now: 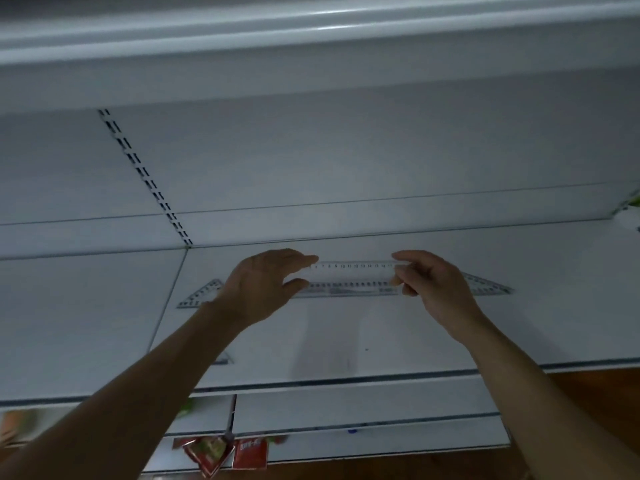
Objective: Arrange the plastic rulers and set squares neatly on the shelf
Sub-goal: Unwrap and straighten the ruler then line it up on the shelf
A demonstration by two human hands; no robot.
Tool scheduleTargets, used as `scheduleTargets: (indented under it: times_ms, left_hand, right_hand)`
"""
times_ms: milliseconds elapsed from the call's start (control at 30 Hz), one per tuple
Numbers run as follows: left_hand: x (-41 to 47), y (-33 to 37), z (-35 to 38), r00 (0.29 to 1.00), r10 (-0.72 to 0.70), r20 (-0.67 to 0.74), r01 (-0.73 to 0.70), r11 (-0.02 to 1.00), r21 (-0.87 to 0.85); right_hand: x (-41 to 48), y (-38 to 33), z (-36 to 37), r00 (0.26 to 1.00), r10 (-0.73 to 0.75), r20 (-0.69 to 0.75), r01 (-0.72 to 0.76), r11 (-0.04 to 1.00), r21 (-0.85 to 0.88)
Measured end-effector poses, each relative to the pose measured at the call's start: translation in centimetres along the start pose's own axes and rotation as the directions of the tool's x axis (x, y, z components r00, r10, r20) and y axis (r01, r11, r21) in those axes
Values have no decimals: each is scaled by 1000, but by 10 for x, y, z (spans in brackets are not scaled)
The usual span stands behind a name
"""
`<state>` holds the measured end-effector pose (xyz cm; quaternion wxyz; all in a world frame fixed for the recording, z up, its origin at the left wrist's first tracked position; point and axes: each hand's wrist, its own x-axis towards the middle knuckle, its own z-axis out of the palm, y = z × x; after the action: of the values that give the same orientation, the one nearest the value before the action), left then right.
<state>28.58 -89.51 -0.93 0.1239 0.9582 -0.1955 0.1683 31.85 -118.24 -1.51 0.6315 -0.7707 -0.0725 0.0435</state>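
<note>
A clear plastic ruler (pixel 353 270) is held level over the white shelf (pixel 346 334), near the back. My left hand (pixel 263 285) pinches its left end between thumb and fingers. My right hand (pixel 433 285) grips its right end. Under the ruler a large clear set square (pixel 346 291) lies flat on the shelf, its corners poking out at the left (pixel 204 294) and right (pixel 491 287). The corner of another clear set square (pixel 223 358) shows beside my left forearm, mostly hidden.
The shelf above (pixel 311 46) overhangs closely. A slotted upright (pixel 145 178) runs down the back panel at the left. Lower shelves (pixel 363 407) hold red packets (pixel 221 452). Something green (pixel 628 206) sits at the far right edge.
</note>
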Motion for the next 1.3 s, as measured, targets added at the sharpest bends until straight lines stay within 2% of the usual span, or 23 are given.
scheduleTargets:
  times_ms: [100, 233, 400, 433, 600, 767, 900, 1300]
  left_hand:
    - [-10, 3, 5, 998, -50, 24, 53, 993, -106]
    - [-28, 11, 14, 997, -54, 46, 60, 991, -121]
    - [-51, 19, 25, 994, -49, 102, 61, 990, -124]
    - [-55, 21, 27, 994, -42, 99, 55, 990, -131]
    - [-70, 29, 42, 997, -23, 78, 33, 990, -140]
    - [-79, 35, 49, 997, -59, 43, 66, 978, -199]
    - [-89, 42, 54, 996, -83, 28, 88, 964, -252]
    - [-93, 46, 61, 997, -72, -12, 68, 977, -200]
  right_hand:
    - [-3, 7, -7, 981, -192, 40, 195, 931, -308]
    - [-12, 26, -13, 874, -413, 258, 486, 712, -506]
    - [-24, 52, -13, 773, -529, 350, 604, 446, -660]
    - [-27, 57, -12, 769, -532, 354, 608, 439, -662]
    - [-39, 69, -8, 802, -491, 339, 585, 534, -611]
    - [-40, 69, -8, 826, -428, 367, 561, 564, -606]
    - [-41, 70, -9, 828, -423, 369, 559, 560, -612]
    - [-41, 73, -9, 826, -434, 359, 561, 572, -599]
